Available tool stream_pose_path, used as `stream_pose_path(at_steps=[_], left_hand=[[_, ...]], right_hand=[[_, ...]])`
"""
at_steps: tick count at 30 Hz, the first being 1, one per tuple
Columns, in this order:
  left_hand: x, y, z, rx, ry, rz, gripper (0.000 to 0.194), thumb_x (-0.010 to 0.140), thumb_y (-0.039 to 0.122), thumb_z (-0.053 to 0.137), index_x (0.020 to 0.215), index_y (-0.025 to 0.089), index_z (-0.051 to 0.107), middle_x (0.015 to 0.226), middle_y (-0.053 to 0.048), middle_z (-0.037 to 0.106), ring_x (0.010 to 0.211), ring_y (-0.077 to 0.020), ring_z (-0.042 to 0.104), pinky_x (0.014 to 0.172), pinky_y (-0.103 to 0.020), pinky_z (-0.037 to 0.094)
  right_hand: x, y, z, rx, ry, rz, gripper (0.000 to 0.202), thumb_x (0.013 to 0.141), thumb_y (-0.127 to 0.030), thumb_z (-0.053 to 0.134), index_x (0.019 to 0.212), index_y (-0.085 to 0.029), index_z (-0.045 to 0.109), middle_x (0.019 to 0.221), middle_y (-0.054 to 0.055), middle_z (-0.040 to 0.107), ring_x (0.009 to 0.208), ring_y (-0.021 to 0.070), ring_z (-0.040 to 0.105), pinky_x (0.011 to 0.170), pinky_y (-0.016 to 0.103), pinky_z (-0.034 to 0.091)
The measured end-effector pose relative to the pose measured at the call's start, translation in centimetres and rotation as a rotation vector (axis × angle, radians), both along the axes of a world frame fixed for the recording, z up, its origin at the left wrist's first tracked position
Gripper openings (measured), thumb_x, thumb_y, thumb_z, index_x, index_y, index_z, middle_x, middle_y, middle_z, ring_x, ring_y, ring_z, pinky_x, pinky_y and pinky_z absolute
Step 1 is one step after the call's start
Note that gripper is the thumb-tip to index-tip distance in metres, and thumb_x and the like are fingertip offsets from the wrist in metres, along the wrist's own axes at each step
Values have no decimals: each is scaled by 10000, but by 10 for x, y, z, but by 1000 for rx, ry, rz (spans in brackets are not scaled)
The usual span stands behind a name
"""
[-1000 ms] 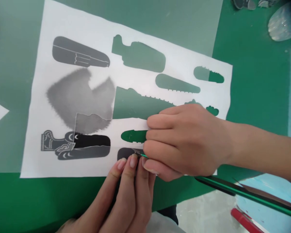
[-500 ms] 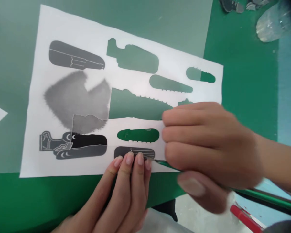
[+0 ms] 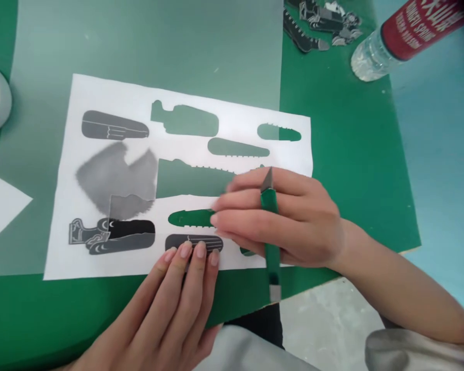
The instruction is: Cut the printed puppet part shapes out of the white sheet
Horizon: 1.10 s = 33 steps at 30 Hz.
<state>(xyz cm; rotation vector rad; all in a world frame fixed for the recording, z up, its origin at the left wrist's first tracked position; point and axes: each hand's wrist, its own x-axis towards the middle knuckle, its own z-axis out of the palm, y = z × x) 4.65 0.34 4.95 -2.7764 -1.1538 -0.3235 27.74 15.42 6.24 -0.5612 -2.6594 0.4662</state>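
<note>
A white sheet (image 3: 185,186) with printed grey shapes and several cut-out holes lies on the green surface. My left hand (image 3: 178,293) rests palm down, its outstretched fingertips pressing the sheet's lower edge over a dark rounded shape (image 3: 212,241). Over the right part of the sheet is my right hand (image 3: 290,216), its fingers together and pointing left. It holds a green craft knife (image 3: 271,232) across the fingers, with the blade pointing up, away from the paper.
Dark cut-out pieces (image 3: 328,23) lie at the top right beside a bottle with a red label (image 3: 413,31). A tape roll (image 3: 0,100) sits at the left edge, above a white paper corner (image 3: 3,203). The table edge runs along the lower right.
The knife tip has left the dark shape and the knife now stands crosswise in my right hand. The view has shifted, showing the tape roll and more of the bottle. My left hand stays on the sheet.
</note>
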Motion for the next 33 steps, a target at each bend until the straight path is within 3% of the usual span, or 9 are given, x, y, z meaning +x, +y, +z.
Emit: stream_pose_path(at_steps=[2, 5, 8, 15, 20, 28, 33], left_hand=[[2, 0, 1, -9, -9, 9, 675, 1100, 453, 438, 1491, -88, 533, 1500, -314, 552, 1626, -461, 277, 1383, -521, 210], [3, 0, 3, -39, -14, 11, 655, 1104, 443, 449, 1527, -53, 511, 1489, -299, 560, 1633, -450, 269, 1383, -512, 208], [4, -1, 6, -76, -8, 26, 643, 1103, 442, 460, 1541, -27, 509, 1473, -287, 576, 1637, -441, 263, 1385, -506, 205], [1, -2, 4, -61, -30, 16, 647, 1089, 430, 496, 1482, -82, 541, 1494, -309, 562, 1624, -440, 298, 1385, -499, 224], [-3, -6, 2, -73, -24, 18, 644, 1063, 444, 530, 1470, -53, 566, 1519, -284, 567, 1609, -437, 339, 1383, -514, 257], [-7, -9, 0, -67, 3, -17, 768, 1005, 600, 546, 1462, -16, 590, 1548, -236, 569, 1573, -449, 406, 1388, -528, 283], [-6, -7, 1, -63, -10, -17, 771, 995, 596, 579, 1454, -24, 590, 1543, -247, 569, 1586, -443, 386, 1390, -526, 277]], right_hand=[[0, 2, -4, 0, 35, 17, 188, 1070, -212, 586, 1211, -179, 705, 1379, 65, 753, 1390, 232, 648, 1189, 386, 551], [1, 3, -8, -55, -20, 51, 277, 1101, -257, 551, 1334, -146, 650, 1609, 107, 577, 1613, 276, 404, 1326, 486, 413], [2, 4, -10, -113, -67, 65, 294, 1115, -271, 527, 1361, -156, 641, 1647, 114, 534, 1633, 257, 363, 1360, 503, 347], [2, 4, -9, -129, -68, 65, 289, 1124, -278, 519, 1356, -164, 647, 1651, 99, 531, 1629, 255, 369, 1366, 482, 333], [1, 4, -10, -126, -78, 52, 286, 1132, -281, 498, 1360, -189, 644, 1661, 73, 523, 1636, 232, 357, 1369, 475, 331], [0, 3, -9, -148, -92, 44, 278, 1137, -273, 484, 1363, -203, 631, 1672, 66, 508, 1641, 238, 347, 1365, 515, 339], [0, 2, -8, -154, -73, 41, 277, 1128, -250, 497, 1358, -188, 638, 1664, 79, 517, 1638, 242, 354, 1368, 515, 333]])
